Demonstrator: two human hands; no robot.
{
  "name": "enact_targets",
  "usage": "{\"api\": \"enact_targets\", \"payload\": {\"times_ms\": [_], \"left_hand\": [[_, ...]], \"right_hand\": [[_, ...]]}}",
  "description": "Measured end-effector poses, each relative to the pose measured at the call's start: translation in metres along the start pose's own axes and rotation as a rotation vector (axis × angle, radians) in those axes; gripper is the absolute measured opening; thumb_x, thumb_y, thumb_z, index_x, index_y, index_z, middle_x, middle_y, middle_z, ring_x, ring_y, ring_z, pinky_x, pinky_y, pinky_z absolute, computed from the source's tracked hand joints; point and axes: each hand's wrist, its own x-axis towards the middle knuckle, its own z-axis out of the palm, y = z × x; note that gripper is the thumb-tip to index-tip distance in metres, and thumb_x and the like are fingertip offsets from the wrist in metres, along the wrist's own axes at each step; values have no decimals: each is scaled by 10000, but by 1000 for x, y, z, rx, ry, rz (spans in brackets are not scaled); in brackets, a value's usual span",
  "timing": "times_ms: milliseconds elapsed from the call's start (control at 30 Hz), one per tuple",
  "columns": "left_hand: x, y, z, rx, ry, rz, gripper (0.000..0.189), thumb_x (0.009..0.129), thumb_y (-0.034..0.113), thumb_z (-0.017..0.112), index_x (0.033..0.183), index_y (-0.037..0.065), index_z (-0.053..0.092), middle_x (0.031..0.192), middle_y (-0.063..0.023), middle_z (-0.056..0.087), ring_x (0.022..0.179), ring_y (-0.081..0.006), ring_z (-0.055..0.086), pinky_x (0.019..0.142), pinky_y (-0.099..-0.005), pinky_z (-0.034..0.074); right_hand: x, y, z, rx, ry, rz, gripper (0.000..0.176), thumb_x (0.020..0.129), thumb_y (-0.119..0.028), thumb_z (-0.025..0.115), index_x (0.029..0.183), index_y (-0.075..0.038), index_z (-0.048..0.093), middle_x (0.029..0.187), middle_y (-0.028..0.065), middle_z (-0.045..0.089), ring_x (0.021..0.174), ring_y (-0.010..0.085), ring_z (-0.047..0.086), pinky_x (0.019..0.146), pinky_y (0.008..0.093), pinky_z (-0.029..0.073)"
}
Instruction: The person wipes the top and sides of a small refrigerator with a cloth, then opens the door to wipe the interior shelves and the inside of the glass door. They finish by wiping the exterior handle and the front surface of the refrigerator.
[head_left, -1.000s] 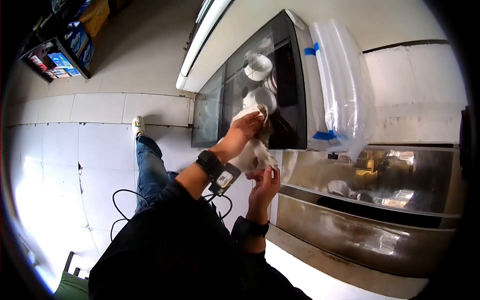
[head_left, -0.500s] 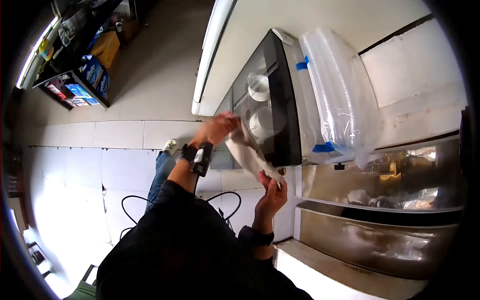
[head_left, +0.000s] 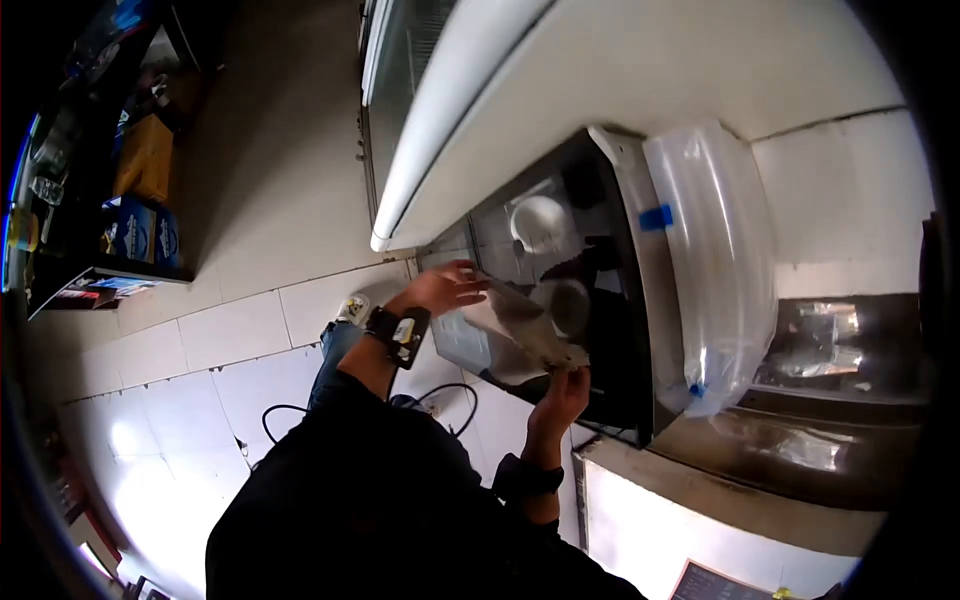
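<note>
A pale, wrinkled cloth (head_left: 528, 330) stretches between my hands in front of a black glass-fronted cabinet (head_left: 622, 330). My left hand (head_left: 440, 289) holds the cloth's upper left end, fingers bent at its edge. The lower right end is pinched in the fingertips of my right hand (head_left: 566, 394). Behind the glass stand a white round container (head_left: 538, 222) and another white container (head_left: 567, 302), which the cloth partly overlaps in this view. A dark device (head_left: 409, 337) is strapped on my left wrist, and a black band (head_left: 527, 476) circles the right one.
Long stacks of clear plastic in a bag (head_left: 712, 270) lie on the cabinet's top, beside a metal unit (head_left: 790, 437). A white appliance edge (head_left: 440, 130) rises ahead. Shelves with blue boxes (head_left: 140, 232) stand at far left. A loose black cable (head_left: 472, 405) curves near my legs.
The view has turned and come closer to the cabinet. The cloth and both hands now overlap more of its glass front. The cloth stays between both hands.
</note>
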Motion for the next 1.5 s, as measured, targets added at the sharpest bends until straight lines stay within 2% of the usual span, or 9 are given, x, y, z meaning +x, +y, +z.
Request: {"api": "enact_targets", "payload": {"times_ms": [100,333,400,567,1033,1167,1400,1467,1500], "left_hand": [[-12,51,1,-77,-196,9,545,657,110,532,1121,12,263,1071,-210,370,1049,-377,340,851,-510,300],[-33,43,-28,179,241,-391,518,754,292,480,1140,23,261,1150,-213,292,1065,-335,332,819,-549,306],[-35,11,-27,-12,202,-465,553,756,353,460,1150,26,251,1158,-207,285,1064,-327,334,813,-561,299],[-32,-28,-1,41,-10,-658,628,746,464,427,1157,18,263,1111,-192,340,1037,-307,356,808,-543,314],[-33,-39,43,585,196,-379,286,746,265,519,603,18,503,511,-70,497,439,-223,511,465,-351,465],[-17,-36,55,924,84,-259,303,753,274,509,585,22,506,499,-70,496,454,-218,517,480,-327,455],[19,-5,74,592,-226,-141,332,785,339,437,934,49,498,903,-77,523,847,-161,489,735,-298,384],[33,10,98,574,-285,-43,344,791,351,416,953,59,498,884,-49,531,878,-159,471,758,-307,365],[43,19,106,568,-292,-40,344,791,351,416,953,59,498,884,-49,531,878,-159,471,758,-307,365]], "right_hand": [[14,-11,45,92,19,60,234,773,-79,454,982,24,429,934,77,484,824,165,472,724,249,382],[17,3,65,316,66,163,292,733,-38,463,1020,-2,426,941,82,494,850,198,491,702,257,405],[14,11,52,-29,-220,14,257,721,-10,466,978,-5,463,931,80,500,844,188,492,716,259,399],[-7,-2,36,244,-181,280,175,689,-10,507,863,-1,510,807,37,523,764,117,487,668,216,376],[-54,37,-50,363,117,306,227,768,-95,419,981,-16,402,841,119,516,724,209,542,603,284,464],[-57,40,-68,190,118,404,217,758,-93,423,959,-12,407,753,99,510,599,179,535,561,275,466],[-32,23,-27,362,235,246,186,757,-97,429,917,-5,406,722,81,466,614,192,517,556,262,455],[-12,14,-7,19,240,-76,230,762,-82,433,967,-6,365,924,123,443,823,168,472,698,248,421],[0,1,7,368,262,-33,281,756,-94,438,996,12,337,1016,137,385,908,209,430,773,291,377]]}}
